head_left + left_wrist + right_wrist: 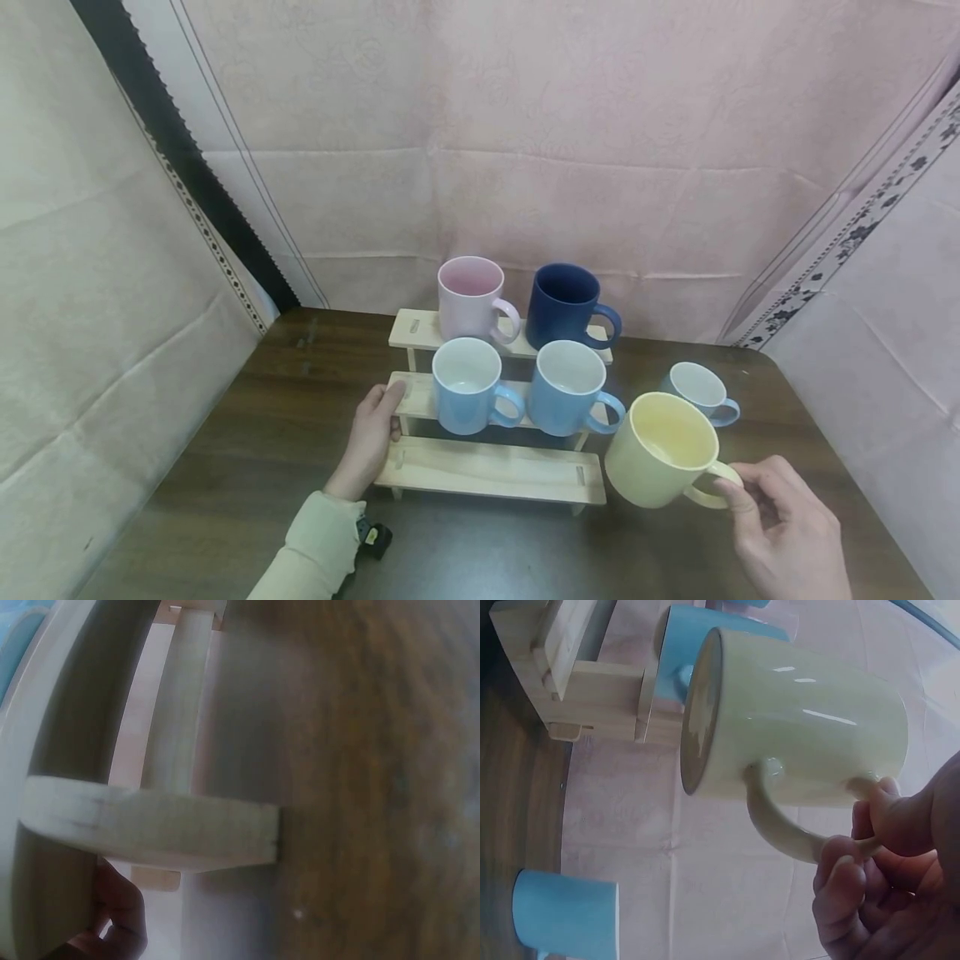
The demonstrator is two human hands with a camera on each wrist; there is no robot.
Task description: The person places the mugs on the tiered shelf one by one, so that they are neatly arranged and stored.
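A pale yellow mug (648, 467) hangs in the air at the right end of a three-tier wooden rack (487, 467). My right hand (791, 521) pinches its handle between thumb and fingers, as the right wrist view shows closely. With the thumb on top and fingers beneath, my left hand (367, 442) grips the left end of the rack's middle tier. Two light blue mugs, one on the left (461, 404) and one on the right (558, 404), stand on that tier. The top tier bears a pink mug (468, 308) and a navy mug (558, 312). The bottom tier is bare.
Another light blue mug (693, 387) stands on the dark wooden table (247, 467), right of the rack and partly behind the yellow mug. Pale cloth (562, 150) hangs behind the table and along both sides.
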